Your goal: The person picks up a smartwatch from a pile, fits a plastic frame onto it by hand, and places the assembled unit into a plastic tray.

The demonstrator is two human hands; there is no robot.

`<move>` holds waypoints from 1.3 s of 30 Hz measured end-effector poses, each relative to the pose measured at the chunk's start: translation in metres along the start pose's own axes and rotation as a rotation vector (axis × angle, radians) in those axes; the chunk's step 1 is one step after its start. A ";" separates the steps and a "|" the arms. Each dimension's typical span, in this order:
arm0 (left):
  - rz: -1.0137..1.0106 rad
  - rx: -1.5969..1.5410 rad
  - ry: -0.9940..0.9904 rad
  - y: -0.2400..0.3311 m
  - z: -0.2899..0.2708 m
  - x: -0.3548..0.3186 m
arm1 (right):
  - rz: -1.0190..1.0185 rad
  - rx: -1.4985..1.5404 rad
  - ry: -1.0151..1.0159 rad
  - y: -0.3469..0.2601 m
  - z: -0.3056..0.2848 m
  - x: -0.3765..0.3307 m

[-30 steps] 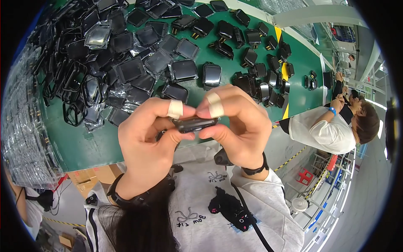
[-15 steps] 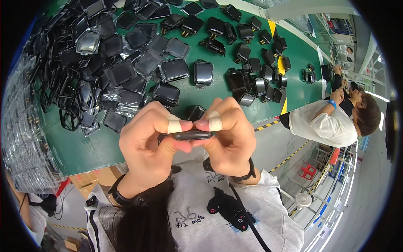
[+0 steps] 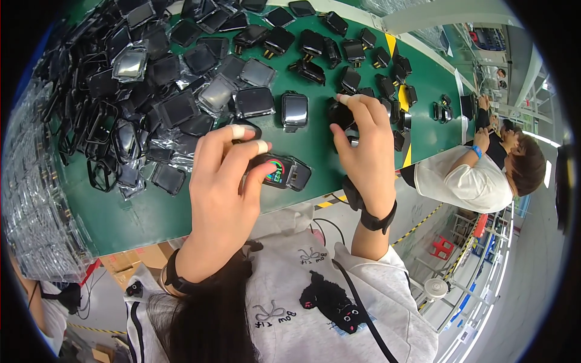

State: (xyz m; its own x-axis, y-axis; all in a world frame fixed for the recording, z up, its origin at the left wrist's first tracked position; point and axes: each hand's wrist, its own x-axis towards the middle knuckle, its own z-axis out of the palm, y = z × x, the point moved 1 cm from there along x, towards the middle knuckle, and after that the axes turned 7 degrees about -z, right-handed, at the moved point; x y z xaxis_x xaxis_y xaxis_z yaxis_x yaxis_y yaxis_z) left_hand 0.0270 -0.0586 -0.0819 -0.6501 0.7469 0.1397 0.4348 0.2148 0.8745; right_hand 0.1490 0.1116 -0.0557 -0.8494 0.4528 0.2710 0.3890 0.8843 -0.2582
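- Head view, item 1: left hand (image 3: 221, 181), closed in a pinch on a smartwatch body (image 3: 279, 172) with a lit, coloured screen. It is held just above the near edge of the green desk (image 3: 151, 209). Risk: the grip is by fingertips only, two of them taped, so the body could slip and strike the desk edge or drop past it to the floor.
- Item 2: right hand (image 3: 363, 142), fingers curled onto a dark watch body (image 3: 340, 115) lying near the middle of the desk's near half. Whether it is already gripped or only touched is hard to tell, since the fingers cover it. Risk: a blind grab may nudge the neighbouring pieces.
- Item 3: silver-faced watch body (image 3: 295, 110), just left of the right hand. Risk: knuckles could scuff its face.
- Item 4: heap of black frames and bagged units (image 3: 133, 91), far left of the desk. Risk: sorted and unsorted pieces could mix if the held body is set down there.
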 end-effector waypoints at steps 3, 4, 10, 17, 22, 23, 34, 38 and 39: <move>-0.318 -0.466 -0.093 0.004 -0.007 0.001 | 0.007 0.082 -0.010 -0.011 -0.003 0.013; -0.320 -0.468 -0.082 0.004 -0.013 0.003 | -0.098 0.287 -0.053 -0.023 -0.010 0.018; -0.485 -1.220 -0.193 -0.013 -0.048 0.006 | -0.484 0.557 -0.132 -0.059 -0.002 0.082; -0.296 -1.063 0.078 -0.032 -0.082 -0.007 | -0.743 0.300 -0.029 -0.103 0.057 0.158; -0.244 -0.898 0.447 -0.049 -0.105 0.016 | -0.811 0.439 0.089 -0.121 0.063 0.190; -0.254 -0.871 0.548 -0.051 -0.107 0.020 | -0.795 0.396 0.009 -0.112 0.074 0.188; -0.282 -1.073 0.281 -0.055 -0.084 0.008 | -0.626 0.354 -0.349 -0.072 0.039 0.133; -0.256 -1.088 0.250 -0.048 -0.082 0.008 | -0.593 0.455 -0.452 -0.066 0.022 0.134; -0.260 -1.094 0.242 -0.046 -0.082 0.008 | -0.504 0.488 -0.467 -0.068 0.021 0.136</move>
State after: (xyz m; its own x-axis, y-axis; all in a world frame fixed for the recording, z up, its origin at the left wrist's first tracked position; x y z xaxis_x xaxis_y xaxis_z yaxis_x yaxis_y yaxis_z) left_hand -0.0492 -0.1145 -0.0826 -0.7950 0.5943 -0.1219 -0.4268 -0.4051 0.8085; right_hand -0.0002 0.1111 -0.0204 -0.9820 -0.1719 0.0778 -0.1832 0.7707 -0.6102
